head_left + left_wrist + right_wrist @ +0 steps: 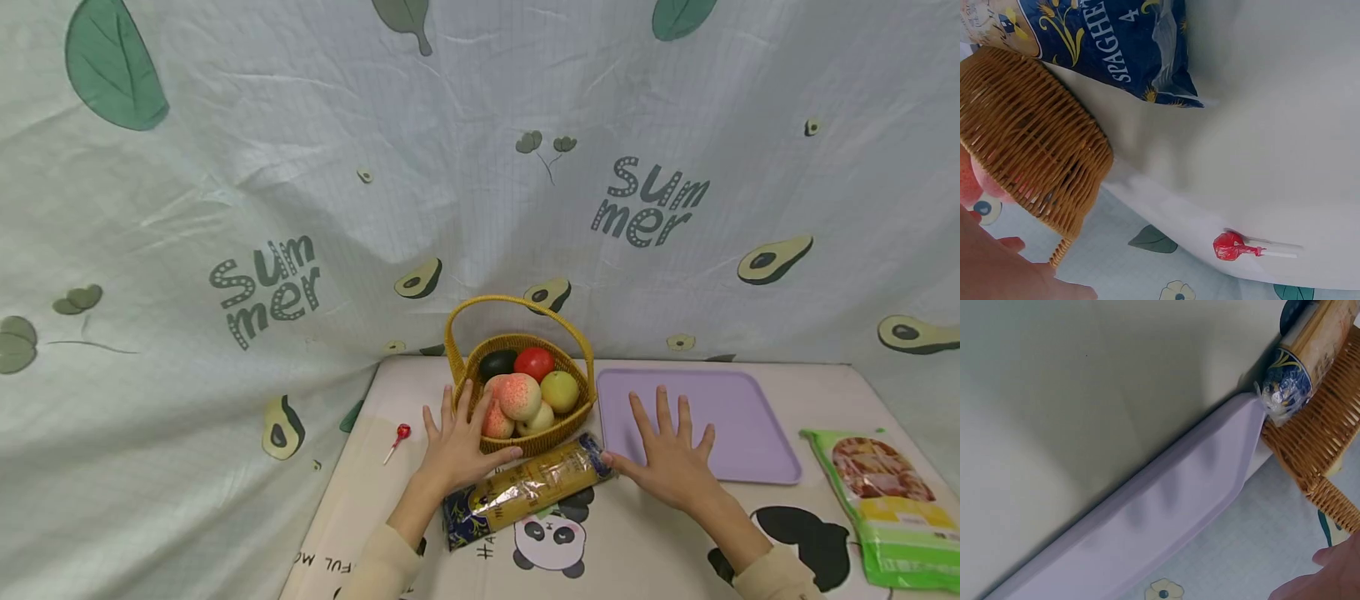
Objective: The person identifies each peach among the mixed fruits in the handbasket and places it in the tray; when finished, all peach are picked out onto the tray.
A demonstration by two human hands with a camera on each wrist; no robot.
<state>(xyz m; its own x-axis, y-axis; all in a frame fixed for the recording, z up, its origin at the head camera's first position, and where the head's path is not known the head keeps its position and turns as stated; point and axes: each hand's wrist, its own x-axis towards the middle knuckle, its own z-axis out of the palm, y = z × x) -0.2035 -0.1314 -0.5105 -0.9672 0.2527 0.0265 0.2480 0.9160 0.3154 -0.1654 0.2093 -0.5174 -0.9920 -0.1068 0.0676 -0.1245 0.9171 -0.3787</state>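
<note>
Nothing held
Left grip (459, 446) and right grip (670, 461) stretched wide near the spaghetti (531, 490); the basket (551, 436) apparently kept fruit (521, 396) from rolling.

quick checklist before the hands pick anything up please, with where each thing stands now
1. Left hand free: ok, fingers spread, holding nothing.
2. Right hand free: ok, fingers spread, holding nothing.
3. Wicker basket upright: ok, handle standing above the fruit.
4. Spaghetti pack not touching the basket: cannot tell, they overlap in the views.
5. Red lollipop apart from the basket: ok, on the table to its left.
6. Purple tray flat: ok, lying right of the basket.
</note>
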